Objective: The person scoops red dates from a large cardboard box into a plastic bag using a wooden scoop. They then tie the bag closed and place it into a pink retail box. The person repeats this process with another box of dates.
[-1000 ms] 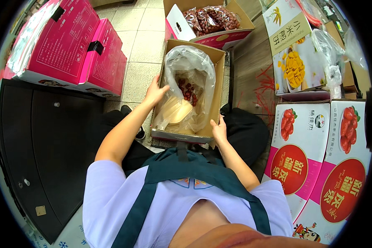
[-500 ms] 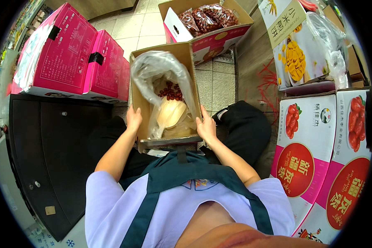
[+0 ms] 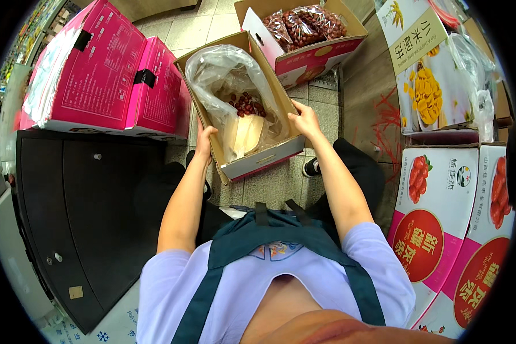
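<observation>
Between my hands is an open cardboard box [image 3: 265, 163], turned at a slant and lined with a clear plastic bag [image 3: 207, 67]. Dark red dates [image 3: 247, 105] lie in the bag, next to a pale, smooth, scoop-like piece [image 3: 249, 134] whose exact kind I cannot make out. My left hand [image 3: 205, 139] grips the box's left wall, thumb on the near side and fingers mostly hidden. On the opposite wall, my right hand [image 3: 305, 120] holds the box near its right edge, thumb over the rim.
Just beyond stands another open carton [image 3: 321, 56] with bagged dates [image 3: 305, 26]. Pink cartons [image 3: 106, 69] sit on a black cabinet [image 3: 86, 212] at left. At right are stacked white-and-pink cartons [image 3: 436, 189]. Red plastic strands [image 3: 386, 123] lie beside them.
Both hands have carried the box away from my body and turned it counterclockwise. Its near outer wall shows more now, and my arms are straighter.
</observation>
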Available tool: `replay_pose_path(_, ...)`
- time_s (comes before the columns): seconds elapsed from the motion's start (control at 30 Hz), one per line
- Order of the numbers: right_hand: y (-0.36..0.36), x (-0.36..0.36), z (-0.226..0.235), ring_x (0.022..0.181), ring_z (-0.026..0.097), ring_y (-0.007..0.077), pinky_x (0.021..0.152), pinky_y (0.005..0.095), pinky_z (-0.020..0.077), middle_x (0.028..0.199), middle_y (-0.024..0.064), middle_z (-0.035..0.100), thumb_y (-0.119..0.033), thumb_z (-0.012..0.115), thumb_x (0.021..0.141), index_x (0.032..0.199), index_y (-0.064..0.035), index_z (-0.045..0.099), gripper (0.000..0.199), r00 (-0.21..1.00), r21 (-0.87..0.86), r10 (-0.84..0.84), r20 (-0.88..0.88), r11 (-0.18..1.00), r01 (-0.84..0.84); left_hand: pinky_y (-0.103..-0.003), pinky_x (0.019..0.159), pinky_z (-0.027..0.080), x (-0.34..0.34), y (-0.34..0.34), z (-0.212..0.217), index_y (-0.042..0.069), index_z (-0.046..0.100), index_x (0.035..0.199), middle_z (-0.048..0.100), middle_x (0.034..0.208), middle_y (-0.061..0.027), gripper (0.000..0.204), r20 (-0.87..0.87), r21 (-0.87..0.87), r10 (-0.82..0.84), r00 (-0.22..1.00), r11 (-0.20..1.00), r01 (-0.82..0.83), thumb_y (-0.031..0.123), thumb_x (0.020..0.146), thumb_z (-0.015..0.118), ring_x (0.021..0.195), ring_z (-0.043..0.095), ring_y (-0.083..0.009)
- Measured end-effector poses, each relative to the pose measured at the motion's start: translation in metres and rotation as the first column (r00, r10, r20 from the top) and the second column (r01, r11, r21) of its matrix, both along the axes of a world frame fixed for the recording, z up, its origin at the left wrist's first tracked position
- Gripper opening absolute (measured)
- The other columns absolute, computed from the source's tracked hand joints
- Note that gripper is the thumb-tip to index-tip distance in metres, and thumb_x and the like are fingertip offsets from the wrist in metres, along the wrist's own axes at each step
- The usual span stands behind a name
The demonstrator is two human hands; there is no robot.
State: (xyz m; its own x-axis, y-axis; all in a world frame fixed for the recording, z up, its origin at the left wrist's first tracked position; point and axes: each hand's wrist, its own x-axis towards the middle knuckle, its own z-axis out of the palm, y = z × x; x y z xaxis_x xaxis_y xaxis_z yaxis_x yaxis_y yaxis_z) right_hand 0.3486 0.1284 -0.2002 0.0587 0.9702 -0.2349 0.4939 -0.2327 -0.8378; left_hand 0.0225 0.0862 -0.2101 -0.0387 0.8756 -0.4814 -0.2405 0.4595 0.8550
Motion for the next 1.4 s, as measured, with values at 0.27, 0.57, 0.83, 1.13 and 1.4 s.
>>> replay_pose_path(0.27,-0.032,0.02,-0.018,0.098,0.065,0.0159,0.084,0.0278,0.0483,0.112,0.0122,0.069,-0.001,0.063,0.077,0.128,-0.0091,0.059,0.052,0.972,0.03,-0.133,-0.194,0.99,0.141,-0.03,0.095,0.038,0.008,0.036,-0.015,0.016,0.015,0.154,0.048,0.133,-0.0113,0.097,-0.024,0.015,-0.168,0.986,0.986,0.168,0.015,0.064,0.052,0.11,0.05,-0.0248)
replay_pose_path(0.57,-0.134,-0.008,-0.008,0.104,0.061,0.0155,0.089,0.0266,0.047,0.12,0.014,0.064,0.002,0.064,0.083,0.132,0.0011,0.052,0.05,0.864,-0.121,-0.357,-0.355,0.934,0.336,-0.027,0.102,0.032,0.015,0.026,-0.017,0.005,0.022,0.151,0.043,0.142,-0.016,0.092,-0.172,0.051,-0.312,0.934,0.944,0.325,0.016,0.064,0.052,0.127,0.042,-0.0243)
replay_pose_path(0.83,-0.071,-0.049,0.046,0.12,0.049,0.0338,0.101,0.0413,0.0387,0.125,0.019,0.054,-0.033,0.064,0.085,0.12,0.0012,0.057,0.049,0.968,0.469,-0.138,0.211,0.883,0.024,-0.036,0.082,0.047,-0.059,-0.03,-0.013,0.003,0.041,0.138,0.064,0.102,-0.0266,0.063,-0.694,-0.015,-0.111,0.711,0.99,0.139,0.001,0.075,0.049,0.095,0.063,-0.0325)
replay_pose_path(1.13,0.185,-0.039,0.045,0.107,0.059,0.0331,0.093,0.0462,0.0422,0.111,0.0221,0.062,-0.037,0.066,0.082,0.113,0.0037,0.052,0.053,0.65,0.372,-0.254,0.716,0.927,-0.048,-0.047,0.073,0.053,-0.015,-0.011,0.071,-0.009,0.035,0.125,0.068,0.084,-0.0241,0.048,-0.917,-0.396,-0.391,-0.081,0.863,0.315,0.011,0.086,0.054,0.082,0.067,-0.0397)
replay_pose_path(1.4,0.202,-0.042,0.022,0.083,0.066,0.041,0.074,0.0496,0.0513,0.084,0.0232,0.067,-0.037,0.066,0.085,0.093,-0.0034,0.058,0.036,0.714,0.226,0.003,0.701,0.948,-0.225,-0.049,0.07,0.053,-0.014,0.004,0.084,-0.004,0.042,0.104,0.067,0.083,-0.0266,0.032,-0.9,-0.432,-0.425,-0.1,0.836,0.339,0.007,0.079,0.058,0.08,0.067,-0.0416)
